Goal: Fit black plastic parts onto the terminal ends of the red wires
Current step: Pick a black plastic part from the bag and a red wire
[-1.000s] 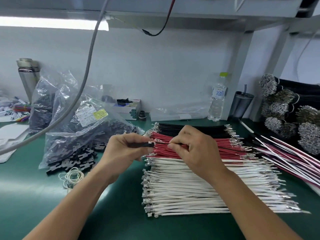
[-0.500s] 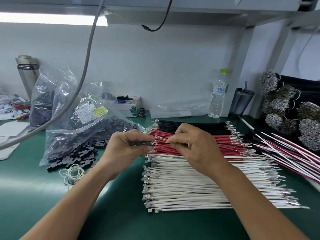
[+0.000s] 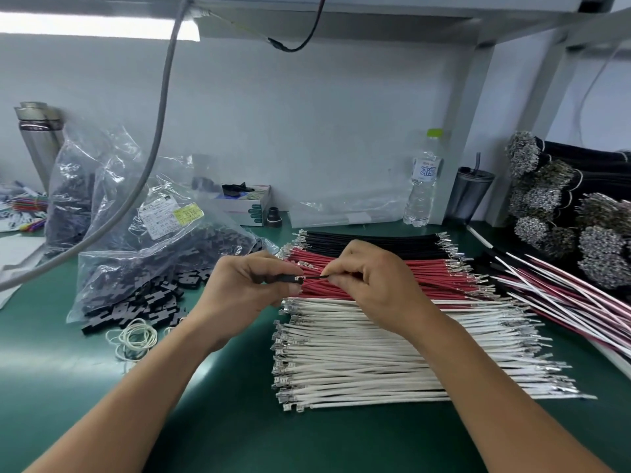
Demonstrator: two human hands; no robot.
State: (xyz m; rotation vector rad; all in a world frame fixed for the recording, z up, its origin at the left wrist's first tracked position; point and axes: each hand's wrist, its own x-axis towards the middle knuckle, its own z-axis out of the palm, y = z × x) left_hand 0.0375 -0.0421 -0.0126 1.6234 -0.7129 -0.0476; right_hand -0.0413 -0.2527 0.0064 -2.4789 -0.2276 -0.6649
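Now, against the pictures from a moment back, the bench itself is as it was: the green mat (image 3: 85, 387), and on it the flat spread of wires, with the black wires (image 3: 375, 241) at the far edge, the red wires (image 3: 440, 273) in the middle band and the white wires (image 3: 392, 356) nearest me. Left of that spread the clear bag (image 3: 143, 254) of black parts lies slumped, with loose black parts (image 3: 136, 307) spilled at its mouth and a few rubber bands (image 3: 136, 337) just beside them.

What has changed is small and sits above the left end of the red band. My left hand (image 3: 239, 295) is closed in a pinch on one black plastic part (image 3: 290, 279). My right hand (image 3: 379, 285) has its fingertips (image 3: 333, 272) closed on a single thin wire (image 3: 316, 277), which I cannot colour with certainty. Half a second ago the two pinches were nearly touching; here they stand a little apart, with the wire showing between them and its end meeting the part.

I read that as a seating check or a re-aim, not a finished fit. Whether the terminal has clicked home I cannot tell. The rest of the red wires show bare metal ends, so most of the job remains.
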